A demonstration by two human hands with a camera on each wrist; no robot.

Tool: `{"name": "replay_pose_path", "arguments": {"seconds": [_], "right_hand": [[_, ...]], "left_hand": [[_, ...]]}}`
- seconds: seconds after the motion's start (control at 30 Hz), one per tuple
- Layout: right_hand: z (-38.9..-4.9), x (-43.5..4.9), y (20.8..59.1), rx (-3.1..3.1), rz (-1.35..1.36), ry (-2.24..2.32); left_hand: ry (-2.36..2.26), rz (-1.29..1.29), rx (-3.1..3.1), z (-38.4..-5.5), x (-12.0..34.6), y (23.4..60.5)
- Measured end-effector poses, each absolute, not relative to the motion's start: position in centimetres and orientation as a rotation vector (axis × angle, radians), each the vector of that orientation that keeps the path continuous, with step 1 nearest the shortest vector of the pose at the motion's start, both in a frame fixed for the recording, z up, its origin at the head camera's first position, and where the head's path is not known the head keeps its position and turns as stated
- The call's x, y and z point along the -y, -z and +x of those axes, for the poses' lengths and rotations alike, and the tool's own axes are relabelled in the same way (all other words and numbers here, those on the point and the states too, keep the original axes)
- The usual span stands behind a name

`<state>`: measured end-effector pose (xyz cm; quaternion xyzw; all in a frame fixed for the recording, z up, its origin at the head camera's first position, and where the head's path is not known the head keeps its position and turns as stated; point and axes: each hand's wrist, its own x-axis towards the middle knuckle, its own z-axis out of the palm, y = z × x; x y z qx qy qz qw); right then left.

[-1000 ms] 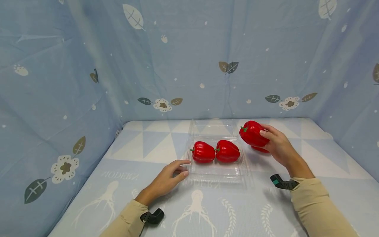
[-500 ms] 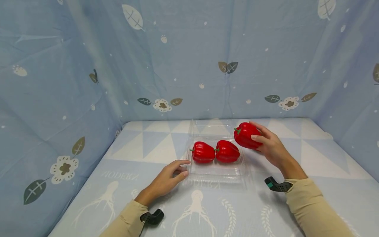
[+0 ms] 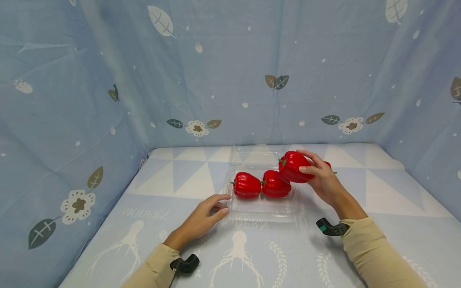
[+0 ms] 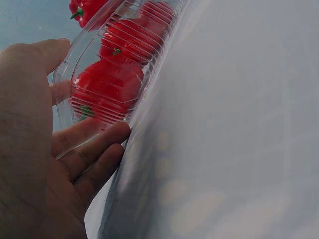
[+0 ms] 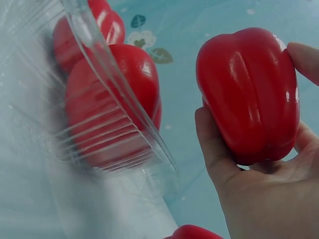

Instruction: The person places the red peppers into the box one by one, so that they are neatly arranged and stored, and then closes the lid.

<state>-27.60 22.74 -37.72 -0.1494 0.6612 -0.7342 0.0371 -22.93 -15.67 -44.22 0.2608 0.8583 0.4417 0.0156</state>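
Two red bell peppers, a left one (image 3: 246, 185) and a right one (image 3: 276, 184), lie side by side in a clear plastic clamshell box (image 3: 259, 208). My right hand (image 3: 322, 180) holds another red bell pepper (image 3: 293, 167) above the box's right back corner, thumb on one side and fingers on the other. In the right wrist view this bell pepper (image 5: 249, 92) is apart from the box's ribbed wall (image 5: 112, 132). My left hand (image 3: 205, 216) touches the box's left side with fairly straight fingers; the left wrist view shows the thumb (image 4: 52, 52) at the rim.
One more red bell pepper (image 3: 327, 164) lies behind my right hand, mostly hidden. The box's clear lid (image 3: 257, 155) lies folded back towards the blue patterned cloth wall (image 3: 230, 100). A pale patterned cloth (image 3: 162, 232) covers the table.
My right hand has carried its bell pepper left and slightly down, from the right of the box to above its corner. The bell pepper behind the hand shows on its other side. The left hand stays.
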Motion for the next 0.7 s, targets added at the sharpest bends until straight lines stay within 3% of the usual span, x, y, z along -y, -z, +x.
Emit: {"name": "replay_pose_path", "arguments": {"seconds": [0.7], "right_hand": [[-27.4,-21.4,37.9,-1.821,-0.317,2.393]], "left_hand": [[-1.379,0.819,-2.666,-22.9,15.7,44.3]]}}
